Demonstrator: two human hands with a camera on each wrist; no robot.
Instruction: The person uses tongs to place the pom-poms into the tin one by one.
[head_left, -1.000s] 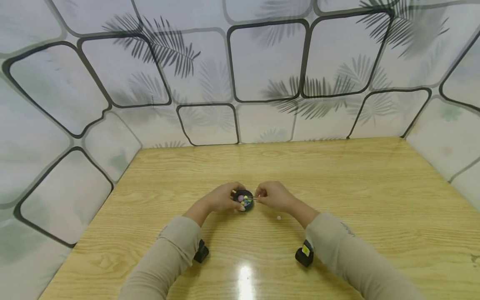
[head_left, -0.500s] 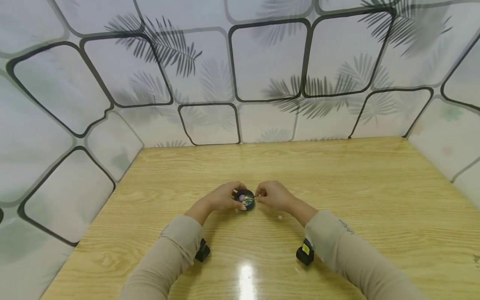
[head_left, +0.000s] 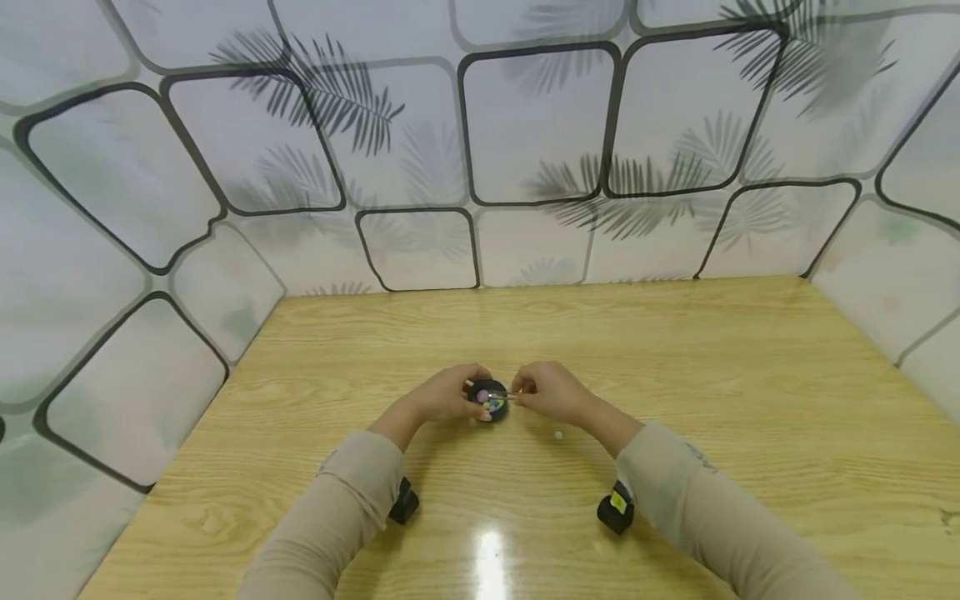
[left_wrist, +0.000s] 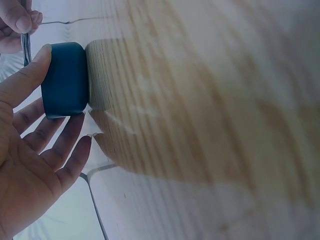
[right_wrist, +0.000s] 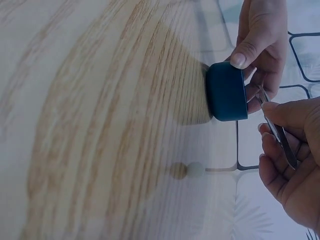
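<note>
A small dark blue round dish (head_left: 488,400) holding several coloured beads sits on the wooden table (head_left: 675,350). My left hand (head_left: 448,393) grips the dish (left_wrist: 65,80) by its side, thumb on one edge and fingers around the other. My right hand (head_left: 546,390) pinches metal tweezers (right_wrist: 276,131), whose tips reach over the dish (right_wrist: 226,91) among the beads. One white bead (head_left: 558,434) lies on the table just right of the dish, seen as a pale ball (right_wrist: 196,169) in the right wrist view.
Patterned white walls (head_left: 525,142) enclose the table on the left, back and right. A bright light reflection (head_left: 491,558) lies on the table near the front edge, between my beige sleeves.
Almost nothing has moved. The tweezers' tips shifted slightly inside the dish, and both hands keep their hold.
</note>
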